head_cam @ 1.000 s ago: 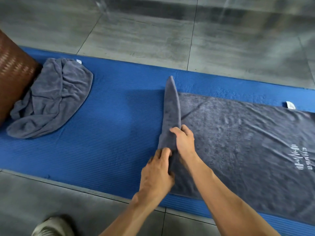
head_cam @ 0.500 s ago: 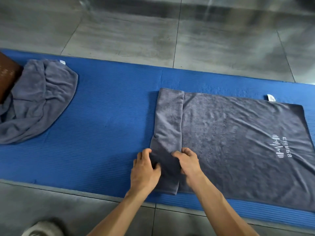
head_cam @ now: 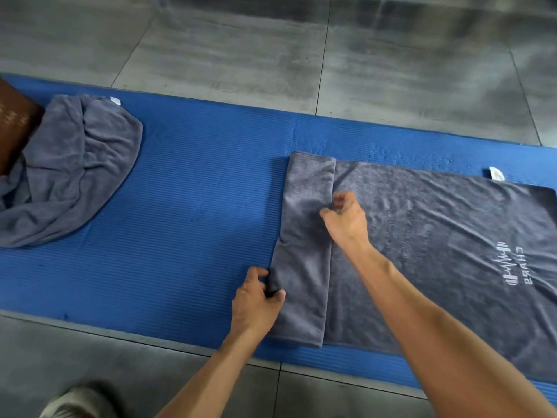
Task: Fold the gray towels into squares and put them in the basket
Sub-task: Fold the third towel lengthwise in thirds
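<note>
At the far left edge a brown basket [head_cam: 15,128] has a crumpled gray towel [head_cam: 69,173] slumped against it, still unfolded. At lower centre the left hand [head_cam: 256,300] pinches the folded edge of the flat towel [head_cam: 422,251]. The right hand [head_cam: 346,218], at centre, hovers with curled fingers over the narrow first flap, so most folding remains.

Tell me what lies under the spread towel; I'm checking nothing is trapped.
The spread towel lies on the blue mat, which shows around it. Whatever may be beneath the cloth itself is covered.
</note>
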